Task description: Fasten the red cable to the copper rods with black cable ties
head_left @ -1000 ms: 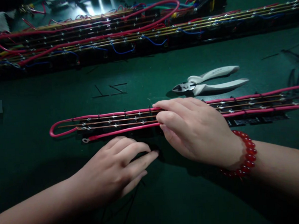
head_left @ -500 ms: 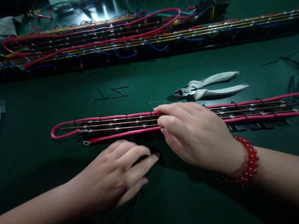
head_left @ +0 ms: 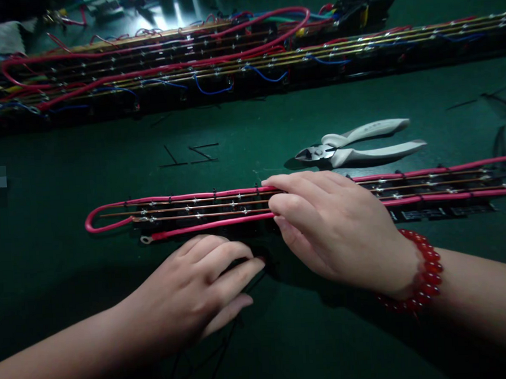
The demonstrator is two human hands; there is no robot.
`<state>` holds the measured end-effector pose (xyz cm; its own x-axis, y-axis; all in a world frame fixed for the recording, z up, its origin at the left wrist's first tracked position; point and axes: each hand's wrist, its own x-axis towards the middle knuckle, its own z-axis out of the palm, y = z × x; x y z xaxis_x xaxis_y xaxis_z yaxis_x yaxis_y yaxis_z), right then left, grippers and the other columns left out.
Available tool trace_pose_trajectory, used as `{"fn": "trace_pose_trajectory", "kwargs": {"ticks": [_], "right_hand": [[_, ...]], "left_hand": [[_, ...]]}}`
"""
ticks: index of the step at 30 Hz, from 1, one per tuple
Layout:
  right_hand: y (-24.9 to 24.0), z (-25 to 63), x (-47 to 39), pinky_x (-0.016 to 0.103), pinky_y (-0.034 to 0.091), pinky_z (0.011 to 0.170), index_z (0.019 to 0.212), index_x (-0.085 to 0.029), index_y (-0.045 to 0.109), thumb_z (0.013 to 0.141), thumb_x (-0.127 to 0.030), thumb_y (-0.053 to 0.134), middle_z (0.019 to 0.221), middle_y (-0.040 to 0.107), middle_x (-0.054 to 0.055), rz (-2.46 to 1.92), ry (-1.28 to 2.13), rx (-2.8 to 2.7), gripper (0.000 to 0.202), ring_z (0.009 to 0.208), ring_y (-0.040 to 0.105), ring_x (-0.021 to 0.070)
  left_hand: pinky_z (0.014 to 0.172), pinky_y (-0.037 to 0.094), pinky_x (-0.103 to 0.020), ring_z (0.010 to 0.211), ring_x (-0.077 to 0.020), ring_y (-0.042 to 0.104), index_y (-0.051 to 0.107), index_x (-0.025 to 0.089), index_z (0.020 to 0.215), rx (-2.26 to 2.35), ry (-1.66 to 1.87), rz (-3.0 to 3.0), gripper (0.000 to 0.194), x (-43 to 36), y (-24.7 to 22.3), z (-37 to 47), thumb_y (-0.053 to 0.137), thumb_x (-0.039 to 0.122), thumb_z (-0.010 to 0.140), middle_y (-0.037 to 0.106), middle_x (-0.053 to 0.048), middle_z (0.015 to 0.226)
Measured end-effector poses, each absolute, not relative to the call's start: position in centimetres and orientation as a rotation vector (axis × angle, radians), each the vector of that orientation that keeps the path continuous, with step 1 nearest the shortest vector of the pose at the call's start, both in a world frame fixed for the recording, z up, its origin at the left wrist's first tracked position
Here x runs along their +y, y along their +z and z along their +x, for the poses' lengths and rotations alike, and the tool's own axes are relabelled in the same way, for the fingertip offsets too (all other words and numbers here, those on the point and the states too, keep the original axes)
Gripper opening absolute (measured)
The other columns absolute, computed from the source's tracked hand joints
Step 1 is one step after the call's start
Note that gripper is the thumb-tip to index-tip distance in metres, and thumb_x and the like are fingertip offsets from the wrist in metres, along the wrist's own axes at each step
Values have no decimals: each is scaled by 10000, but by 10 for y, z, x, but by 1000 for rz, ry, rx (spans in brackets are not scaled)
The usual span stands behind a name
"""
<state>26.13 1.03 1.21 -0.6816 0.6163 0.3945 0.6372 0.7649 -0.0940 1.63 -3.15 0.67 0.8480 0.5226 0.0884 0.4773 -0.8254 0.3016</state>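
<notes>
A long black board strip [head_left: 176, 223] with soldered copper rods lies across the green table. Red cable [head_left: 220, 220] runs along both its long sides, looped at the left and tied on with black cable ties. One cable end carries a ring terminal [head_left: 146, 240]. My right hand [head_left: 331, 230], with a red bead bracelet, lies across the strip, its fingers curled over the far edge and thumb at the near edge. In front of the strip, my left hand [head_left: 213, 287] is palm down, thumb and index finger apart; dark thin pieces lie near its fingertips.
Diagonal cutters [head_left: 361, 144] with white handles lie behind the strip. Several loose black cable ties [head_left: 202, 153] are scattered on the table [head_left: 85, 158]. Farther back lie longer wired strips [head_left: 166, 84] with red and blue wires.
The view has shifted slightly. My left hand's index finger has drawn back a little; my right hand keeps its place on the strip.
</notes>
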Motion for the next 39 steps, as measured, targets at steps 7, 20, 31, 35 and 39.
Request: {"fn": "trace_pose_trajectory", "kwargs": {"ticks": [7, 20, 31, 35, 39], "right_hand": [[13, 261, 11, 408, 509, 762, 1020, -159, 569, 895, -177, 486, 1135, 688, 140, -955, -59, -2547, 151, 979, 664, 295], [21, 260, 0, 485, 455, 990, 941, -195, 618, 892, -189, 606, 1161, 710, 84, -637, -38, -2491, 50, 1090, 634, 245], [21, 247, -11, 336, 485, 716, 930, -141, 663, 937, -167, 491, 904, 705, 71, -484, 560, -2511, 174, 859, 610, 179], [23, 247, -12, 317, 503, 724, 930, -121, 662, 953, -140, 482, 901, 706, 76, -472, 670, -2459, 182, 839, 615, 163], [29, 247, -15, 280, 546, 786, 971, -137, 632, 908, -68, 501, 947, 706, 71, -565, 973, -2267, 161, 871, 637, 138]], "left_hand": [[813, 471, -317, 935, -181, 583, 596, 171, 1119, 685, 396, 2617, 202, -26, 8, 17, 574, 126, 923, 655, -43, 1048], [619, 529, -235, 656, -117, 643, 562, 214, 959, 807, 727, 2280, 129, -23, 12, 23, 596, 117, 882, 707, 10, 759], [684, 542, -242, 680, -104, 640, 571, 173, 909, 730, 926, 2208, 150, -28, 15, 31, 597, 31, 867, 697, -5, 745], [660, 526, -251, 710, -116, 633, 585, 176, 955, 710, 898, 2195, 203, -30, 13, 25, 604, 10, 840, 698, -17, 789], [663, 521, -256, 727, -120, 621, 605, 180, 992, 657, 896, 2216, 219, -32, 13, 22, 589, 13, 851, 680, -23, 798]]}}
